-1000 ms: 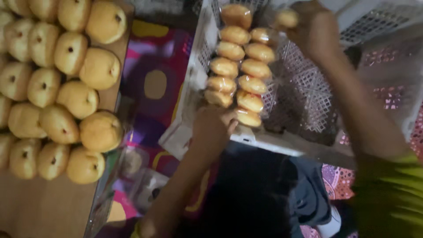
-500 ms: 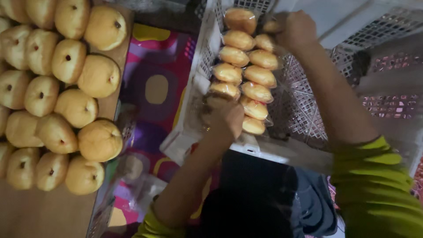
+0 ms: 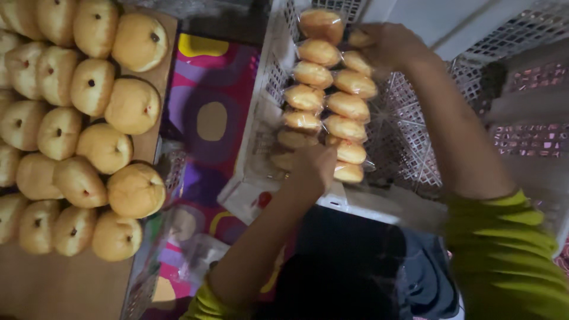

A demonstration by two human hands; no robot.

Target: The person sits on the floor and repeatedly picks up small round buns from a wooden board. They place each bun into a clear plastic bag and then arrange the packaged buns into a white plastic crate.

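Observation:
A white plastic crate holds two rows of buns in clear wrappers. My left hand rests with curled fingers on the wrapped buns at the near end of the left row. At the far end of the right row, my right hand grips one wrapped bun. Both arms wear yellow-green sleeves.
On the left, a wooden board carries several rows of unwrapped round buns. A purple patterned mat lies between board and crate. More white lattice crates stand at the right. Dark clothing fills the bottom middle.
My left hand has moved forward from the crate's near edge onto the near buns. My right hand stays at the far end of the rows, shifting slightly.

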